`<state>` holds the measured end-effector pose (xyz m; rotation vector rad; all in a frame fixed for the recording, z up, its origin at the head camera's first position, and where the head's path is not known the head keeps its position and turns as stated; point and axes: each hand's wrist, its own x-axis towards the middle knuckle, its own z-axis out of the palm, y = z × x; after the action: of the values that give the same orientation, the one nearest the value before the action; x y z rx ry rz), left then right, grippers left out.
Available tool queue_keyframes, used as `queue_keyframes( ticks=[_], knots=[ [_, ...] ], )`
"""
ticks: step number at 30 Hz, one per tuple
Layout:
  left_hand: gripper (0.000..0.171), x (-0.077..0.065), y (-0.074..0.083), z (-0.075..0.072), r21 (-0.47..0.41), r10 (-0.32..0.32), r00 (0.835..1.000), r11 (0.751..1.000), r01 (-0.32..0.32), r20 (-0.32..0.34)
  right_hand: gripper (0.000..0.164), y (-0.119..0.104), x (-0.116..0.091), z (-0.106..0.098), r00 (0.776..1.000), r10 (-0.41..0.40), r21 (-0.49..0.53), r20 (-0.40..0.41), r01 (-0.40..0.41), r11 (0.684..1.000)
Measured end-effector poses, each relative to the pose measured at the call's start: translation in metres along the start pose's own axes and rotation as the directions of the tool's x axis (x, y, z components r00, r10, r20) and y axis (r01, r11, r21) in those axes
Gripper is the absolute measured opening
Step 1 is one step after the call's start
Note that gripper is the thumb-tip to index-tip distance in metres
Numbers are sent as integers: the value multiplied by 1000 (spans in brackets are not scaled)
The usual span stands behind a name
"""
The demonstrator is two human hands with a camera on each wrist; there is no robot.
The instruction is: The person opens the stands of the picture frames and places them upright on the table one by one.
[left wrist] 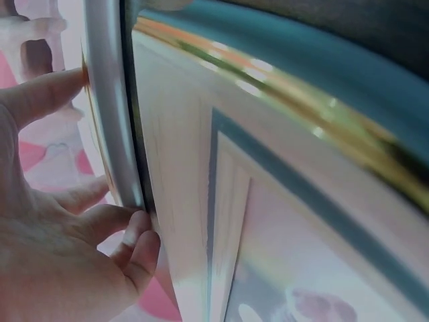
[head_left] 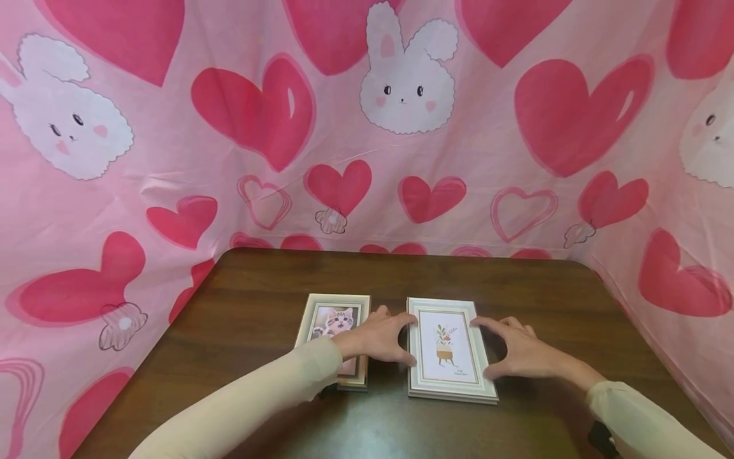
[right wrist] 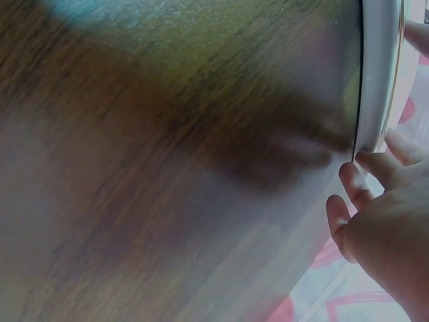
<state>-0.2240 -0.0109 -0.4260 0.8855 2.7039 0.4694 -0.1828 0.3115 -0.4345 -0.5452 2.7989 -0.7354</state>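
Note:
A white picture frame [head_left: 447,389] with a potted-plant print lies flat on the table. At its left edge is my left hand [head_left: 381,336], thumb and index finger spread apart with their tips on the rim. My right hand [head_left: 524,352] mirrors this on the right edge, thumb low and index finger higher up. In the left wrist view, other fingers of the left hand [left wrist: 60,235] bend loosely beside the frame's side [left wrist: 110,107]. A second frame, with a kitten picture [head_left: 335,319], lies to the left, partly covered by my left hand and sleeve.
Dark brown wood forms the table top [head_left: 367,433], with rounded far corners. Pink cloth [head_left: 355,146] printed with hearts and white rabbits hangs behind it and along both sides. A gap of table separates the two frames.

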Motion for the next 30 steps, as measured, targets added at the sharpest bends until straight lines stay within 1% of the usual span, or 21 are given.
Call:
queue_keyframes(
  ticks=[8, 18, 30],
  knots=[
    [83, -1, 2, -2, 4, 5, 1000, 1000, -5, 14, 99, 1, 1, 1, 1000, -20, 6, 0, 20, 1000],
    [82, -1, 2, -1, -11, -4, 1000, 1000, 4, 6, 99, 2, 0, 2, 1000, -10, 74, 15, 9, 997],
    [84, -2, 3, -1, -4, -9, 1000, 1000, 9, -9, 101, 0, -1, 0, 1000, -11, 73, 2, 11, 997]
  ],
)
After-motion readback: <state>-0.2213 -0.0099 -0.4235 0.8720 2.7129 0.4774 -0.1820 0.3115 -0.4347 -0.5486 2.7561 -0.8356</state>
